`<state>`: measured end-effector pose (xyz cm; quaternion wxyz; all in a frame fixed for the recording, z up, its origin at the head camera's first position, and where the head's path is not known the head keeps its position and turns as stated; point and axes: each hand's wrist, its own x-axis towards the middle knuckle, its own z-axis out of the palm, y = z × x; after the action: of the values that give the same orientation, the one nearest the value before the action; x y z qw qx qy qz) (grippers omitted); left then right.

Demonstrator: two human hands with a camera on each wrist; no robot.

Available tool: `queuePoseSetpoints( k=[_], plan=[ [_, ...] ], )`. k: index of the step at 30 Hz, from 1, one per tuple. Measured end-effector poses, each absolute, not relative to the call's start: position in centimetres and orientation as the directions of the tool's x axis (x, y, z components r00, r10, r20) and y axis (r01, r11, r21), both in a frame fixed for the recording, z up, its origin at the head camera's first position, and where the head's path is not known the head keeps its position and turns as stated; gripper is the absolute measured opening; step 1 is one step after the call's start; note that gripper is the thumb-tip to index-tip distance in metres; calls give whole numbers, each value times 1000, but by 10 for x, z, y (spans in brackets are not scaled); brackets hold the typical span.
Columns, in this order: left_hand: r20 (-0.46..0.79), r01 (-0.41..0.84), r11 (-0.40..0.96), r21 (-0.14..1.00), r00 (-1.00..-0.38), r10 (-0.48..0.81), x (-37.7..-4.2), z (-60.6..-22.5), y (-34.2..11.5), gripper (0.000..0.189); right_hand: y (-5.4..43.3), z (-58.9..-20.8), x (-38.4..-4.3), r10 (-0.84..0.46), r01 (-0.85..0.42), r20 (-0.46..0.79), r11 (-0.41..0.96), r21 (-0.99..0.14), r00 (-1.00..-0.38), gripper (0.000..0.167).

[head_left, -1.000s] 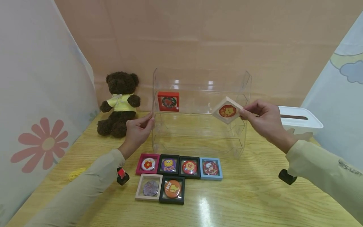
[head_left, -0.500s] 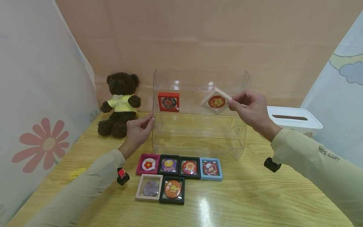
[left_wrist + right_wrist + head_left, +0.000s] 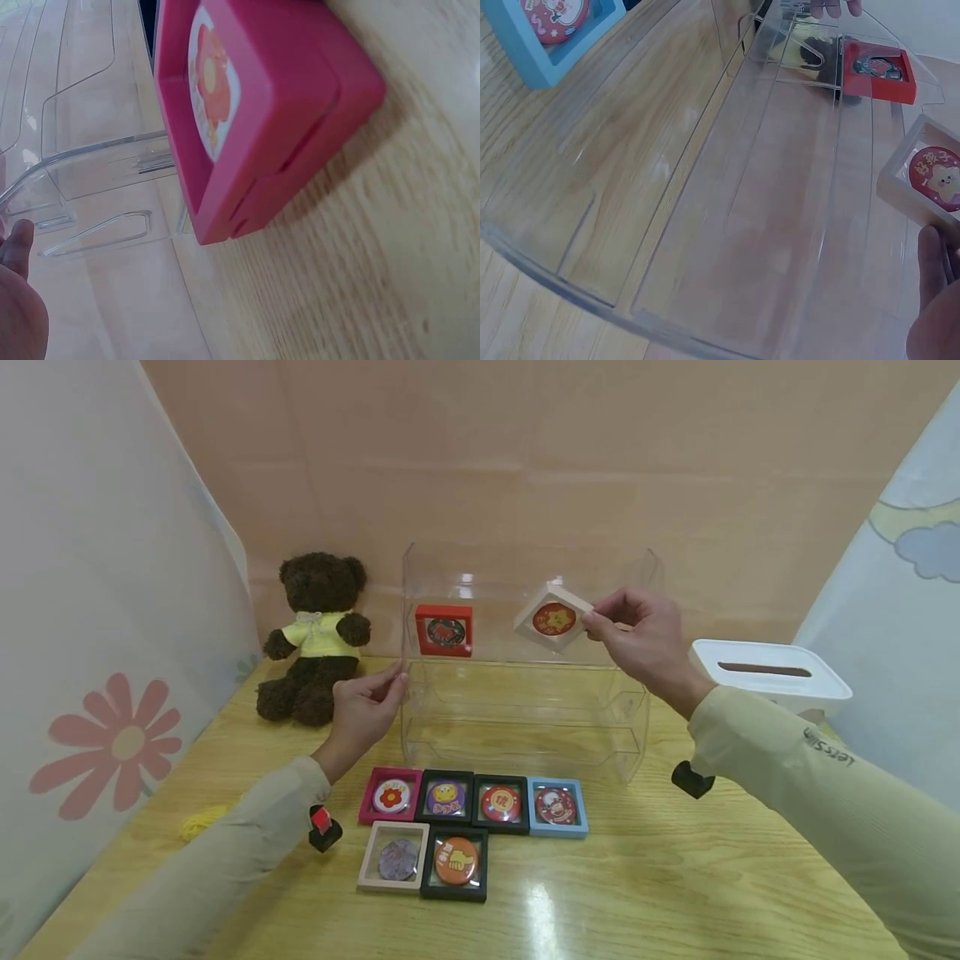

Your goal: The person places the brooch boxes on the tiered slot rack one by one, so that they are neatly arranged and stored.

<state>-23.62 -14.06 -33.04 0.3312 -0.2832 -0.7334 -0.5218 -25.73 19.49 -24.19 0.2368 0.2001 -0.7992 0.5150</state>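
A clear tiered display rack stands on the table. My left hand pinches its left side edge between thumb and fingers. In the left wrist view, only part of that hand shows beside the clear panel. My right hand holds a cream square frame by its right corner, tilted like a diamond in front of the upper part of the rack. Inside it is a red round badge with a yellow star. A red frame with a round badge sits on the rack's upper left.
Several framed badges lie in two rows before the rack, among them a magenta frame, a light blue frame and a black frame. A brown teddy bear sits left, a white tissue box right. Yellow string lies at left.
The right hand has carried the cream frame leftward and slightly upward, from the rack's right side toward its middle. The left hand has stayed on the rack's edge.
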Motion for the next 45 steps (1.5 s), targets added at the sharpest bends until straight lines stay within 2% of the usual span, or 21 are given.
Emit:
queuePoseSetpoints(
  k=[15, 23, 45],
  plan=[
    [785, 764, 295, 574, -616, 68, -235, -329, -143, 21, 160, -237, -272, -130, -584, 624, 535, -610, -770, 11],
    [778, 755, 299, 584, -626, 61, -234, -330, -143, 21, 149, -239, -277, -163, -565, 586, 555, -610, -794, 9],
    [780, 762, 269, 589, -623, 56, -239, -334, -141, 21, 135, -243, -280, -255, -588, 564, 595, -548, -785, 8]
  ],
)
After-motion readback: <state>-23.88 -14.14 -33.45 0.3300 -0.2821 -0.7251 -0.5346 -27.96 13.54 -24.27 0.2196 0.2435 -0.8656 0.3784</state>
